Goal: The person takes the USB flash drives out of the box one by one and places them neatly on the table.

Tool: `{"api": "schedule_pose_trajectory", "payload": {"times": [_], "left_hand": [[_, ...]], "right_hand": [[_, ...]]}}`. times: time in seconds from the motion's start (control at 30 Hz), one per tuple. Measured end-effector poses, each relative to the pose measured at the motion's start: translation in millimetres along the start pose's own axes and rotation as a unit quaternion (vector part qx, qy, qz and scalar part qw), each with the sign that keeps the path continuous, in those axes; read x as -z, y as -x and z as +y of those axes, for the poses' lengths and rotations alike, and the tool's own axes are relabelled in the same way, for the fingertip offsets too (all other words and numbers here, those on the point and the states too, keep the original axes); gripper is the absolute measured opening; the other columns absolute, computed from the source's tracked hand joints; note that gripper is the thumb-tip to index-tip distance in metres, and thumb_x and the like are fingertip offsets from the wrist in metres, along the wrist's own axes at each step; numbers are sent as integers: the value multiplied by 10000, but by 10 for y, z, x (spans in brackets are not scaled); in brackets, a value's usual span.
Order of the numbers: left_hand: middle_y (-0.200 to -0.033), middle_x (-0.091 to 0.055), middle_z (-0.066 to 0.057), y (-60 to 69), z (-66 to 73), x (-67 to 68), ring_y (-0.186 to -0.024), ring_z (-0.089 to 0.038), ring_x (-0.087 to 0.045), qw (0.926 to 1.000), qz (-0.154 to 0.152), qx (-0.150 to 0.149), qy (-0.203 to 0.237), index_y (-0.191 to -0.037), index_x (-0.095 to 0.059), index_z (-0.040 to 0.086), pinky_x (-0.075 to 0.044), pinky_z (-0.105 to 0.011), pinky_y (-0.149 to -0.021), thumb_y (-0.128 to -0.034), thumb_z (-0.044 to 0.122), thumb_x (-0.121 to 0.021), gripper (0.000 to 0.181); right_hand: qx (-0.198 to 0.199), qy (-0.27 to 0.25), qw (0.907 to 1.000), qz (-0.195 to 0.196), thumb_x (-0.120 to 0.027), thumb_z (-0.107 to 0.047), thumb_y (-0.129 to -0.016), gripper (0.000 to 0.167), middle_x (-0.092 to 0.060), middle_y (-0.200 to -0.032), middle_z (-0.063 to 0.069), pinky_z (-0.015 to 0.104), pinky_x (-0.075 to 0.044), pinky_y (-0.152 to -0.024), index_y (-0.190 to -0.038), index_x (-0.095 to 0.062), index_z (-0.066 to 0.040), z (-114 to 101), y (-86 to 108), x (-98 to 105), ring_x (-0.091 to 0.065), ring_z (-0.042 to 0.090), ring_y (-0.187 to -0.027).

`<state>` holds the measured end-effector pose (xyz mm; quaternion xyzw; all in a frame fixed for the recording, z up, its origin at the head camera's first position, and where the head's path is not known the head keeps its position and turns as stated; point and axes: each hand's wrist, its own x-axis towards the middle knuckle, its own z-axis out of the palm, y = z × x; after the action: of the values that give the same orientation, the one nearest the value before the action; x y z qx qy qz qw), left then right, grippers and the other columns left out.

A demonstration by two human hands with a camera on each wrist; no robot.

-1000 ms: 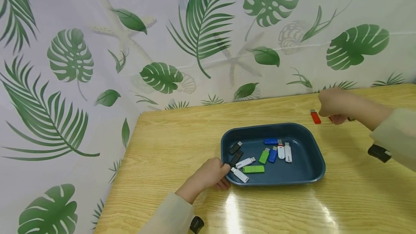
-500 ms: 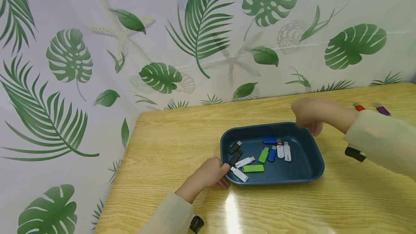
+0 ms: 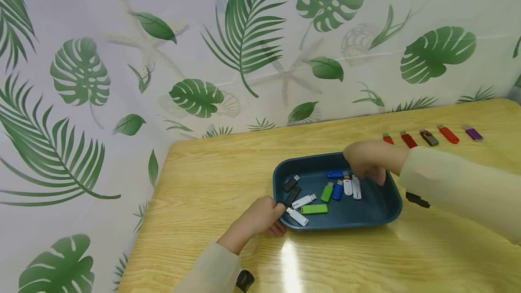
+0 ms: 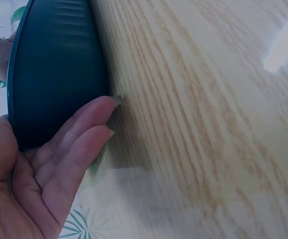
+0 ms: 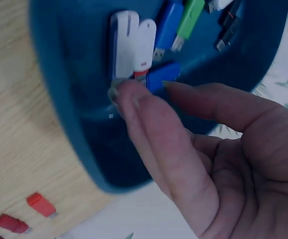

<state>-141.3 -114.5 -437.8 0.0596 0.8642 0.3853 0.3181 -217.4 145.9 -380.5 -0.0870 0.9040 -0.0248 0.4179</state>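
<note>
Lower centre of frame: left hand [image 3: 262,215], thumb, fingers clamped on blue tray [image 3: 346,226]. Right of centre: right hand [image 3: 365,159], thumb, fingertips apart, near white USB stick [image 3: 356,188].

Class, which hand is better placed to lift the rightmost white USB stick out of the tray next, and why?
Probably the right hand: it reaches over the tray, fingers close to that white USB stick and apart from the thumb. The left hand grips the tray's near left corner.
</note>
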Motion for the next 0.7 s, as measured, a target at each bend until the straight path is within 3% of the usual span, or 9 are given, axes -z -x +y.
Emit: {"api": "schedule_pose_trajectory", "payload": {"times": [0.23,0.47,0.6,0.7], "left_hand": [[-637,-687,-101,4,-11,0,-565,-221,-679,10000,18,50,-28,-687,-627,-28,-556,-341,-532,-888,164,-428,342],[-635,-685,-114,12,10,-4,-566,-235,-681,10000,-2,45,41,-687,-625,-35,-556,-348,-528,-886,153,-425,339],[-629,-684,-112,7,9,-5,-565,-236,-681,10000,-6,51,-19,-680,-626,-34,-555,-344,-523,-887,152,-425,343],[-628,-684,-113,5,9,-4,-564,-235,-681,10000,-12,22,-38,-677,-628,-34,-554,-344,-521,-887,150,-423,346]], "right_hand": [[-256,-332,9981,-441,-590,9,-866,353,-660,-777,215,317,-572,-673,-1162,-422,100,-154,-211,-85,-707,273,-682],[35,686,9971,-324,-649,45,-801,480,-563,-1067,229,380,-537,-821,-1230,-453,134,-149,-294,-142,-600,260,-877],[-111,669,9969,-409,-630,40,-819,341,-609,-957,207,361,-552,-785,-1120,-519,156,-141,-326,-156,-627,256,-830],[-451,180,9964,-691,-574,46,-852,371,-669,-845,241,338,-564,-754,-1133,-449,253,-149,-336,-139,-700,285,-796]]}}
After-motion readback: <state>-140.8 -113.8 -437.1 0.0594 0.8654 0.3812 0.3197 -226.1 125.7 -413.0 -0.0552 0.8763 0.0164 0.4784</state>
